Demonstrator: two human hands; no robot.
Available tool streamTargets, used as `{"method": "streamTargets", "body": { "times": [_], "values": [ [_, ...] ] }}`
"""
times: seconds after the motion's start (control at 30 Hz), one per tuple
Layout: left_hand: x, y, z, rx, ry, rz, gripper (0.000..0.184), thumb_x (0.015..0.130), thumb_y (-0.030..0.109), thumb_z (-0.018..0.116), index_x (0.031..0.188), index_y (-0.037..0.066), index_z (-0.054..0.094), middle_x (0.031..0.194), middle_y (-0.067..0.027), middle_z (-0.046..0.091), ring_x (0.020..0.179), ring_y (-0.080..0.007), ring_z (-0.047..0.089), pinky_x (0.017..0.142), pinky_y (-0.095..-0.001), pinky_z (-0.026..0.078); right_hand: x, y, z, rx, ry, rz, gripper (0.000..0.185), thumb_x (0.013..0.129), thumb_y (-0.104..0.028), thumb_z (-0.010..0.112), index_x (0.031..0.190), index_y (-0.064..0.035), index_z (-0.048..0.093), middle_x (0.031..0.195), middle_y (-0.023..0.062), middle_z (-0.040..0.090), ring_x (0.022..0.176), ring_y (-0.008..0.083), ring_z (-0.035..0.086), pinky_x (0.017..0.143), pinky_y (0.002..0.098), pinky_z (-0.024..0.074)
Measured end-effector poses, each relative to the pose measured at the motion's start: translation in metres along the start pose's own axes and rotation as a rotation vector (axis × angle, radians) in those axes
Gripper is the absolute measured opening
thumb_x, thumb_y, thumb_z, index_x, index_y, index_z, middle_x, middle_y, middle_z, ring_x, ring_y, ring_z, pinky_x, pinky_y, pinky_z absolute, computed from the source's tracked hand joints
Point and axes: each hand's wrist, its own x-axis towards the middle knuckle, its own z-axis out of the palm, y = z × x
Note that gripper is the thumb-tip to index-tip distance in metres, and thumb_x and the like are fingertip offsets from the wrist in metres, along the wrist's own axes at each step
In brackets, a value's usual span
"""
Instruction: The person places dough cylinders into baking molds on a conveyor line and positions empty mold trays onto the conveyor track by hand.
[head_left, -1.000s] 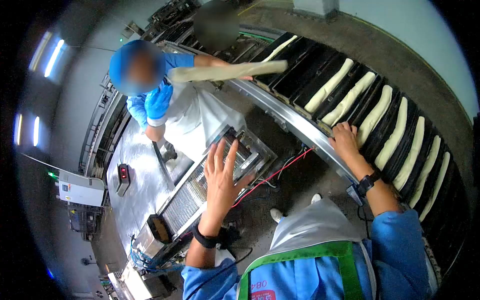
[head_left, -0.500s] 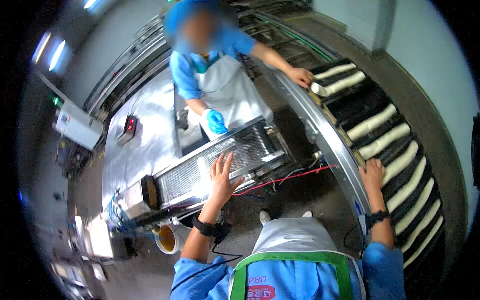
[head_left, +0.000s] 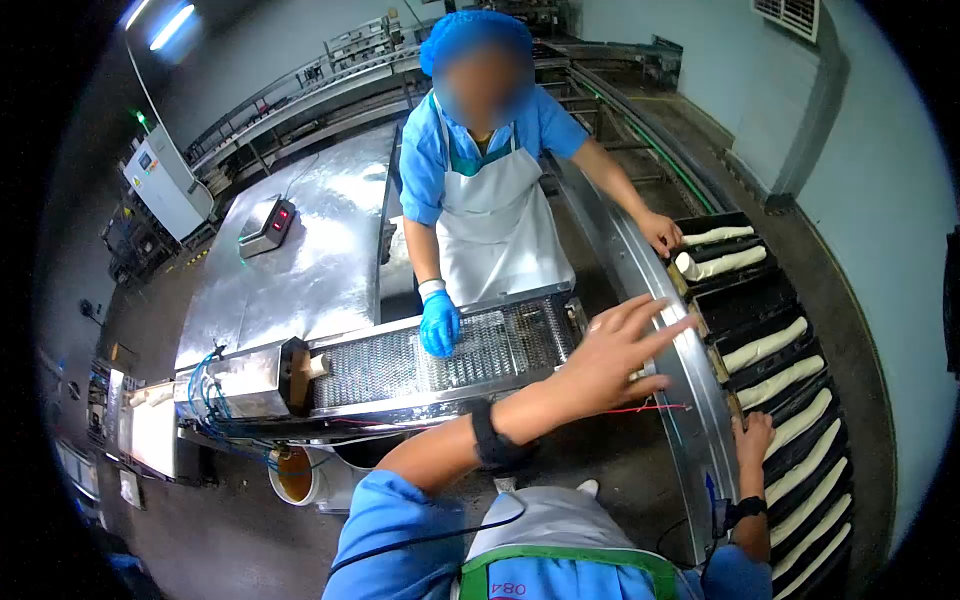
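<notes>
My left hand [head_left: 622,355] is raised with spread fingers and nothing in it, over the gap between the mesh conveyor [head_left: 440,358] and the metal rail [head_left: 655,300]. My right hand [head_left: 752,440] rests on the near edge of the black trays [head_left: 745,295], close to the end of a dough strip [head_left: 798,424]; its fingertips are partly hidden. Long pale dough strips lie side by side in the tray grooves. At the far end, a co-worker's bare hand [head_left: 660,232] touches the tray edge by two strips.
Across the conveyor stands a co-worker [head_left: 490,190], whose blue-gloved hand [head_left: 440,325] is over the mesh. A scale [head_left: 268,228] sits on the metal table [head_left: 320,200]. One dough piece [head_left: 319,365] emerges from the conveyor housing [head_left: 240,382]. Below is a white bucket [head_left: 297,476].
My left hand has moved right, from above the conveyor toward the rail. The co-worker's strip has gone from the air into the tray. The view has shifted.
</notes>
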Motion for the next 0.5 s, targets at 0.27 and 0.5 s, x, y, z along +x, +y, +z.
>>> {"method": "streamTargets", "body": {
  "times": [0.27, 0.5],
  "values": [
    [-0.166, -0.112, 0.009, -0.006, 0.239, -0.62, 0.051, 0.071, 0.019, 0.059, 0.117, 0.007, 0.038, 0.114, -0.0157, 0.042, 0.106, -0.0301, 0.039, 0.089, -0.0387, 0.03, 0.004, -0.005, -0.018, 0.067, -0.221, 0.153, 0.029, 0.076, -0.027, 0.056, 0.073, 0.0013, 0.052, 0.081, 0.0119, 0.05, 0.091, 0.0286, 0.041, 0.077, 0.0453, 0.0305],
    [-0.378, -0.266, -0.054, 0.319, 0.957, -1.74, 0.052, 0.073, 0.023, 0.056, 0.12, 0.015, 0.035, 0.111, -0.0278, 0.034, 0.092, -0.0356, 0.042, 0.085, -0.0408, 0.032, 0.002, -0.002, -0.014, 0.037, -0.174, 0.188, 0.028, 0.074, -0.026, 0.058, 0.065, -0.0008, 0.048, 0.069, 0.0106, 0.047, 0.082, 0.0287, 0.043, 0.068, 0.0452, 0.0329]
  ]
}}
